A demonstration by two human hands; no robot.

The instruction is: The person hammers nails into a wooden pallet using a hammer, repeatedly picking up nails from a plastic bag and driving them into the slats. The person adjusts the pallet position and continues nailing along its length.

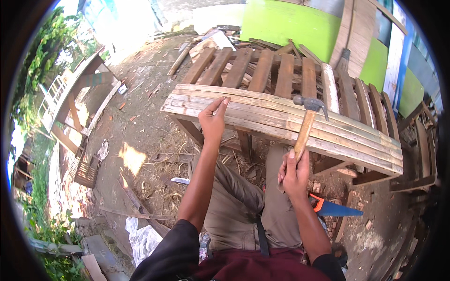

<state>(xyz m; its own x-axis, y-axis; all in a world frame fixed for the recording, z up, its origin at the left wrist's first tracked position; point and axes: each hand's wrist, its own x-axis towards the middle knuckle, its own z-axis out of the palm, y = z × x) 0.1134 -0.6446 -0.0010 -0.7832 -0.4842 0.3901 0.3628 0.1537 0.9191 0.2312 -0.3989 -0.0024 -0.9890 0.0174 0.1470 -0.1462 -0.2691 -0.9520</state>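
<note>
In my right hand is a claw hammer, gripped by its wooden handle with the metal head up over the slats. Thumb and fingertips of my left hand are pinched together just above the pale wooden strips. Whatever small thing they hold, if any, is too small to make out. The strips lie side by side along the near edge of a low wooden bench, and dark brown slats run away from them toward the back.
A handsaw with a blue blade and orange handle lies on the ground right of my legs. At left stand a wooden table and a brown plastic crate. A green panel rises behind the bench. Wood scraps and a white sheet litter the ground.
</note>
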